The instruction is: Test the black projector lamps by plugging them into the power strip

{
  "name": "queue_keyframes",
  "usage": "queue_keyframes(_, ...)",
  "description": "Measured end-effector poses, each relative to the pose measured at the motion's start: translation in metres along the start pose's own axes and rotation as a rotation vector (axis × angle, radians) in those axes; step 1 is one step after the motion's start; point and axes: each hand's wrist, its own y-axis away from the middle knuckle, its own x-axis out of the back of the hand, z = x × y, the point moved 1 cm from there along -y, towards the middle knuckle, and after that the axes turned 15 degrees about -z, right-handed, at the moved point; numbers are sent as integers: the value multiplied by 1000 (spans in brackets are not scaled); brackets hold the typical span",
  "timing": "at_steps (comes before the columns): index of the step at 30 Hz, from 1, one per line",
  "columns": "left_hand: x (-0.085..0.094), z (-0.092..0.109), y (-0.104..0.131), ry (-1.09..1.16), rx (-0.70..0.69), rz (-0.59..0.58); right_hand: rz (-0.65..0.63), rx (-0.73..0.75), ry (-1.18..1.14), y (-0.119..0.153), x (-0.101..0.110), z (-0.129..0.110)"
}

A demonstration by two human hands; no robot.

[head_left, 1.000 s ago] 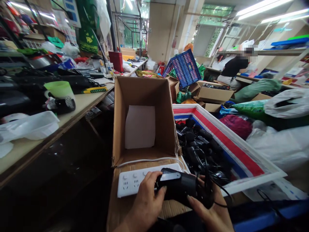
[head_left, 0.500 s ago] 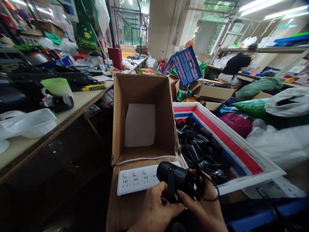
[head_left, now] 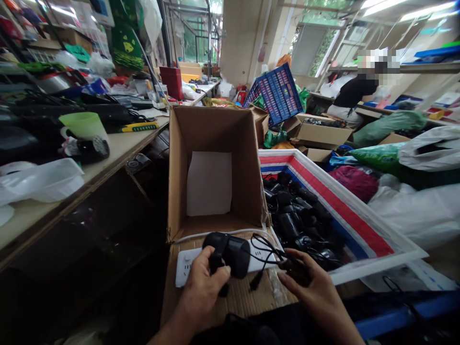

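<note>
My left hand (head_left: pixel 203 282) grips a black cylindrical device (head_left: pixel 235 256) by its bracket, above a white power strip (head_left: pixel 182 273). To the right, my right hand (head_left: pixel 311 282) has its fingers closed round a thin black cable (head_left: pixel 268 247), whose loops and plug (head_left: pixel 256 280) hang between the two hands. The power strip lies on a cardboard flap (head_left: pixel 240 299) in front of an upright-standing cardboard box (head_left: pixel 176 172). The box's mouth faces me, and a pale sheet (head_left: pixel 209 184) shows inside it.
Right of the box, a striped bin (head_left: pixel 338 203) holds many black devices (head_left: pixel 287 220). A cluttered table (head_left: pixel 118 153) runs along the left, with a green cup (head_left: pixel 86 127). Boxes, bags and a tilted blue crate (head_left: pixel 278 96) stand behind. A person (head_left: pixel 354 93) is at the back right.
The black device has moved left in my left hand. My right hand has come off it and moved right, spreading the cable out between the hands.
</note>
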Motion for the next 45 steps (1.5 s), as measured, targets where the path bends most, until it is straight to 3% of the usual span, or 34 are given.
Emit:
queue_keyframes(3, 17, 6, 0, 45, -14, 89, 21, -73, 109, 0, 19, 19)
queue_keyframes(6, 26, 9, 2, 103, -34, 147, -6, -140, 68, -3, 19, 35)
queue_keyframes(12, 23, 7, 6, 27, -23, 125, -6, 24, 415, -25, -33, 40)
queue_keyframes(15, 22, 13, 11, 47, -16, 88, -31, 79, 455, -35, -49, 36)
queue_keyframes(19, 29, 25, 12, 45, -44, 132, -37, 132, 383, -43, -35, 35)
queue_keyframes(22, 33, 30, 5, 217, -55, 190, 0, 153, 316, -52, -16, 38)
queue_keyframes(25, 32, 29, -4, 409, -49, 177, 17, 177, 311, -63, -9, 39)
queue_keyframes(35, 32, 18, -19, 519, -41, 181, 58, 169, 512, -70, -19, 25)
queue_keyframes(45, 39, 12, -33, 577, -130, 141, 70, 203, 598, -61, -35, 40)
